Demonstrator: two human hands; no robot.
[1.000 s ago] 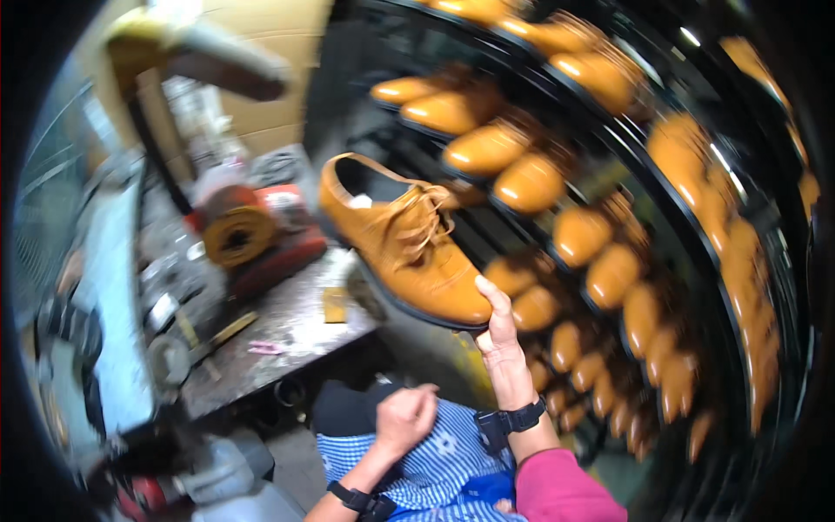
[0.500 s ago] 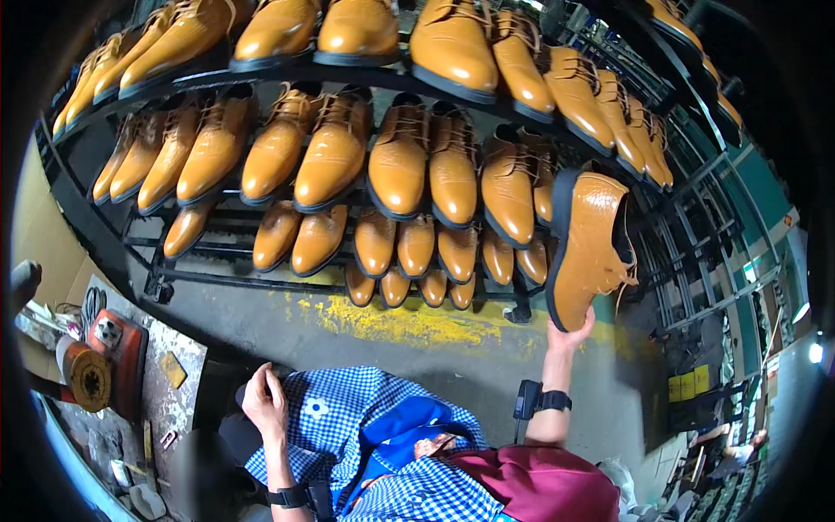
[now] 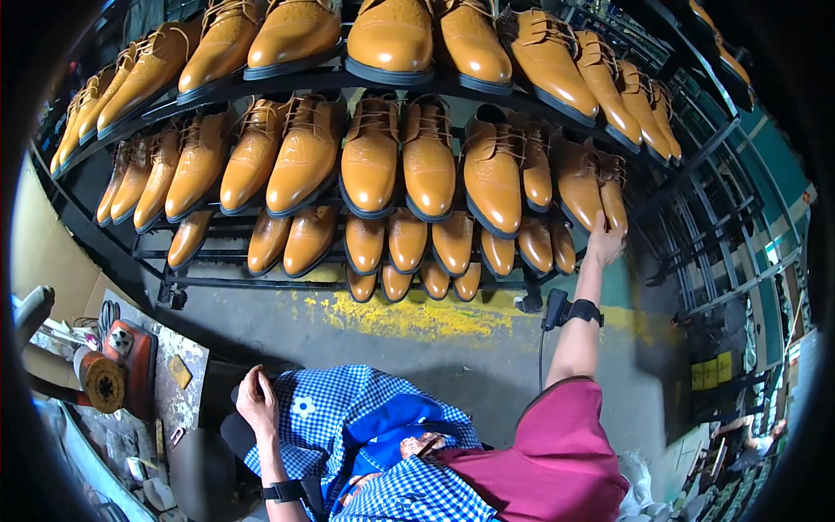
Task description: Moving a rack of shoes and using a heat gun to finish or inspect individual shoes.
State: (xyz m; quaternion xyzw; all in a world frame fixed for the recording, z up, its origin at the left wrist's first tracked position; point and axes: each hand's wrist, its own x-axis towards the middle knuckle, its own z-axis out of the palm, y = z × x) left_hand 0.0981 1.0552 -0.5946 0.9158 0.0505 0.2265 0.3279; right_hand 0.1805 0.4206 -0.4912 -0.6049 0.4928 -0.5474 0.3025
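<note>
I see my right hand [image 3: 604, 245] stretched far out, fingers pressed on the toe of a tan leather shoe [image 3: 584, 184] that sits on the middle shelf of the black shoe rack [image 3: 217, 283], at its right end. My left hand [image 3: 257, 402] rests near, loosely curled, on the blue checked apron [image 3: 335, 409].

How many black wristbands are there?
2. One wristband sits below the right hand, which touches a shoe; the other wristband sits below the left hand, by the checked cloth. None seem hidden.
</note>
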